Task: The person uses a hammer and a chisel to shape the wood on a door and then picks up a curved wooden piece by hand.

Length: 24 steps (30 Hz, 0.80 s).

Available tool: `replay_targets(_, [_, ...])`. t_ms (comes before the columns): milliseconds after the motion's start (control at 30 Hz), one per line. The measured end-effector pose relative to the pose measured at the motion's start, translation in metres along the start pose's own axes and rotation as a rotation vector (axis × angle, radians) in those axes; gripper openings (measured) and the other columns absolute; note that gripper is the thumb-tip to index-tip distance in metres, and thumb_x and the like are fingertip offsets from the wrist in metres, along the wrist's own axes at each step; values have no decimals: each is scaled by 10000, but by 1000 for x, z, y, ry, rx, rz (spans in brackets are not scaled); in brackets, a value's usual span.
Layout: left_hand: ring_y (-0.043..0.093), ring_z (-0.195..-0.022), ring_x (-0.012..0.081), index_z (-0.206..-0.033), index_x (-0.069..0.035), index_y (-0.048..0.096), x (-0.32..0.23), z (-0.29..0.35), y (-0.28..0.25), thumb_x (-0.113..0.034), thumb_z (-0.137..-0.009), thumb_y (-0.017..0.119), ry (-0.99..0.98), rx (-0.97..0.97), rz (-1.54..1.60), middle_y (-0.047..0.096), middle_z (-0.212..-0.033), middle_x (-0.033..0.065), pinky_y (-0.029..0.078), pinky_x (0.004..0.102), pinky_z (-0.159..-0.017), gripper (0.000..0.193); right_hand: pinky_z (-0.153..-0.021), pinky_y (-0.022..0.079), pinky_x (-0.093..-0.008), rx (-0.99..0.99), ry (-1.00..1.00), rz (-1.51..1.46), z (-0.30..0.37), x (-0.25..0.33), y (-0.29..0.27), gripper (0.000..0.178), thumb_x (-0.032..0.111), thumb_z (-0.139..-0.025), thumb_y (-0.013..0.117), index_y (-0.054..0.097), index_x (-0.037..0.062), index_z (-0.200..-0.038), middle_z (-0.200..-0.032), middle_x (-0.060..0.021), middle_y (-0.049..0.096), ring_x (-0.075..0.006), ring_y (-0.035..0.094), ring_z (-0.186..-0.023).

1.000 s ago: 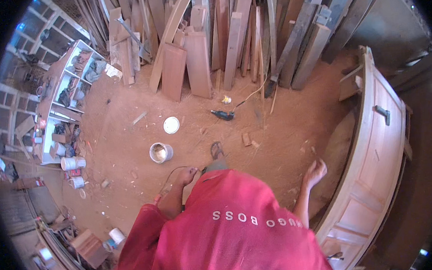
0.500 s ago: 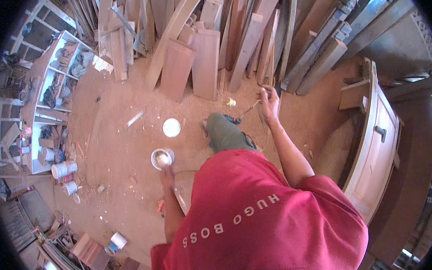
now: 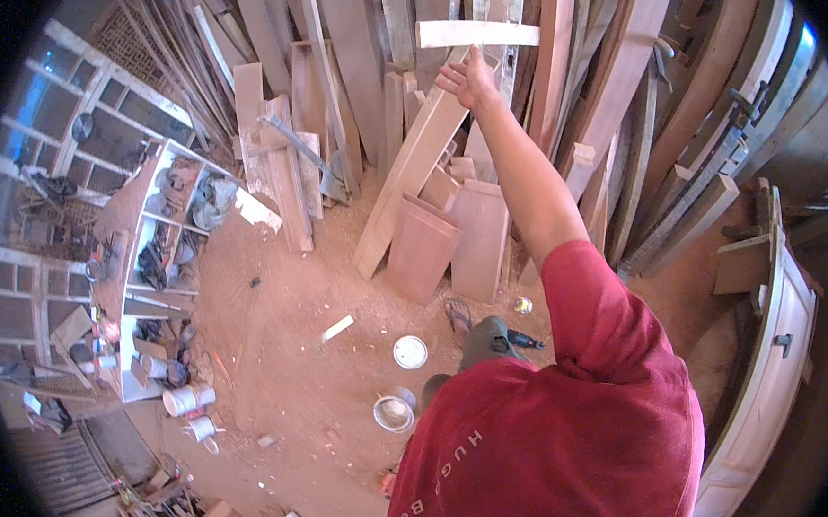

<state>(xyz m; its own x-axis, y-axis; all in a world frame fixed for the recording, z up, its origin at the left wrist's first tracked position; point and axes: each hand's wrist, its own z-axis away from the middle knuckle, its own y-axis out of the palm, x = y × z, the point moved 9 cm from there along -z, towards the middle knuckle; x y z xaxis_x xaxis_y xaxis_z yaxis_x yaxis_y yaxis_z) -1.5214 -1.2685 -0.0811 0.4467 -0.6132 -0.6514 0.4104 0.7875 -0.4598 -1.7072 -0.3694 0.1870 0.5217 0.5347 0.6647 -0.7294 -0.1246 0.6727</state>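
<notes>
My right hand (image 3: 468,80) is stretched far forward among the leaning timber. Its fingers are spread and hold nothing. Just beyond the fingertips a short, pale, slightly curved wooden piece (image 3: 476,33) lies crosswise; whether I touch it I cannot tell. Under the hand slants a long light plank (image 3: 409,169). My left hand and forearm are out of sight. Beside my legs stands a white bucket (image 3: 394,413) with whitish stuff in it, and a round white lid (image 3: 409,352) lies on the floor in front of it.
Boards lean along the far side, two short reddish panels (image 3: 423,247) among them. A small tin (image 3: 523,304) and a dark tool (image 3: 525,340) lie by my foot. A cluttered shelf unit (image 3: 137,304) stands left, and a panelled door (image 3: 757,370) leans at right.
My right hand has swung up and forward to the leaning boards. The left hand, earlier at the bucket, has gone out of sight. My view has shifted towards the timber.
</notes>
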Motion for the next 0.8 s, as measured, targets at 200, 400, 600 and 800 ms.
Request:
replay_targets(200, [646, -830, 280, -1067, -6, 651, -131, -42, -6, -453, -1027, 395, 161, -31, 45, 674, -911, 167, 513, 439, -747, 517, -938, 392, -721, -209, 63, -246, -107, 16, 37, 699, 440, -870, 694, 387, 109, -1403, -1405, -187, 447, -444, 478, -1237])
replay_targets(400, [645, -816, 266, -1073, -5, 652, -190, -97, 14, -443, -1027, 404, 211, 73, -5, 675, -908, 157, 520, 423, -734, 506, -795, 530, -566, -396, -97, -231, -120, 37, 0, 496, 302, -805, 761, 536, 64, -1178, -1064, -121, 595, -315, 625, -940])
replay_targets(600, [635, -774, 234, -1052, -7, 652, -164, -148, 25, -427, -1026, 421, 168, 202, -108, 667, -877, 133, 522, 391, -697, 479, -783, 564, -474, -196, -71, -153, 60, 46, -17, 433, 377, -946, 623, 551, 20, -1182, -1070, -151, 638, -283, 648, -917])
replay_targets(800, [624, -732, 202, -1031, -10, 652, -146, -217, 31, -410, -1025, 439, 281, 374, -250, 660, -845, 108, 523, 359, -659, 454, -396, 387, -248, -156, 102, 83, 238, 52, -85, 230, 259, -863, 658, 515, 94, -936, -743, -13, 490, -114, 502, -543])
